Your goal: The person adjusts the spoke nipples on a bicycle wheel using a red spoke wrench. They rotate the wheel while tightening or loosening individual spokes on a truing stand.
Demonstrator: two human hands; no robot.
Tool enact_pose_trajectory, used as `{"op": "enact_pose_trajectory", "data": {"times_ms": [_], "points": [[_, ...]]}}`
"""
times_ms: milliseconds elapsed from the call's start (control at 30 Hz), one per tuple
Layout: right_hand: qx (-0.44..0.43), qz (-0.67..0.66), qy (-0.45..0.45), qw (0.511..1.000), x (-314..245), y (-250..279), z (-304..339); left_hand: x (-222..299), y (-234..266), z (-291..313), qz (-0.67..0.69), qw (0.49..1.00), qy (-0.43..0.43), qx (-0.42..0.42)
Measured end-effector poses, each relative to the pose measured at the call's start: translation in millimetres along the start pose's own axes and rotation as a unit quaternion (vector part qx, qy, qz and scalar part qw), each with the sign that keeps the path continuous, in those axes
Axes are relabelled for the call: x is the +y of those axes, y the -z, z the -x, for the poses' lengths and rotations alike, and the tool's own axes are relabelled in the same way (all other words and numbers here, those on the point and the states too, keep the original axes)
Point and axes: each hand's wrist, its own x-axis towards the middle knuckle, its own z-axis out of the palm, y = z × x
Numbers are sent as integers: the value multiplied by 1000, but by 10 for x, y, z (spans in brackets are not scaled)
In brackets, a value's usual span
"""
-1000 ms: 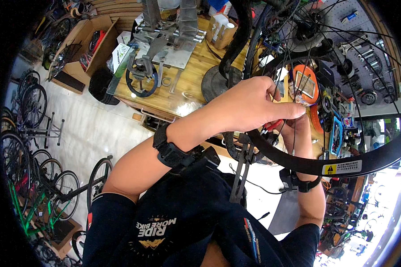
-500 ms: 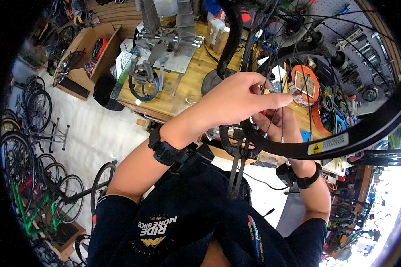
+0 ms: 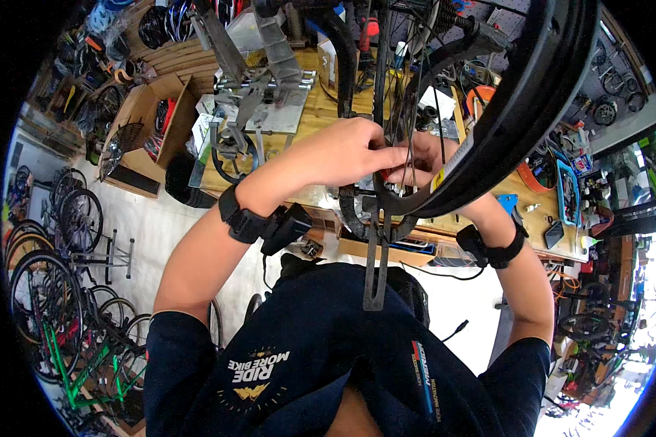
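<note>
A black-rimmed bicycle wheel (image 3: 521,120) stands upright in a dark metal wheel stand (image 3: 346,65), with its thin spokes (image 3: 442,124) running up toward the hub. My left hand (image 3: 346,151) reaches in from the left side of the wheel, fingers pinched among the spokes just above the lower rim. Across from it, my right hand (image 3: 431,154) comes round behind the rim with its fingers curled, partly covered by rim and spokes. A small red piece (image 3: 385,175) shows between the fingertips; its kind and which hand grips it are unclear.
A slotted metal arm (image 3: 374,269) juts from the stand toward my chest. The wooden workbench (image 3: 299,124) carries a metal fixture (image 3: 251,109), an orange round container (image 3: 481,98) and a blue tray (image 3: 567,191). Left on the floor are a cardboard box (image 3: 171,146) and several bicycles (image 3: 87,291).
In view, the rim has gone from a low sweep at the right to a steep, more edge-on slant. Both hands appear farther left, still together at the spokes near the rim.
</note>
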Motion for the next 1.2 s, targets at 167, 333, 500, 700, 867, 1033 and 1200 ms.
{"op": "enact_pose_trajectory", "data": {"times_ms": [167, 333, 500, 700, 867, 1033, 1200], "points": [[12, 57, -70, 996, 0, 55, 151, -54, -133, -128, -73, 997, -10, -3], [101, 64, -24, 993, -96, 87, 322, 36, -242, -78, -72, 995, -6, 68], [119, 89, -25, 989, -240, 231, 504, -13, -205, 10, 186, 982, 18, -19], [129, -51, -81, 987, -196, 264, 678, -102, -25, 67, 477, 866, 35, -145], [111, -3, -114, 987, -212, 296, 761, -102, -17, -34, 359, 927, -5, -104], [120, -9, -102, 987, -189, 245, 780, -121, -201, -82, 106, 993, -24, 52], [115, -3, -112, 987, -187, 252, 831, 49, -254, -81, -7, 986, -62, 153]]}}
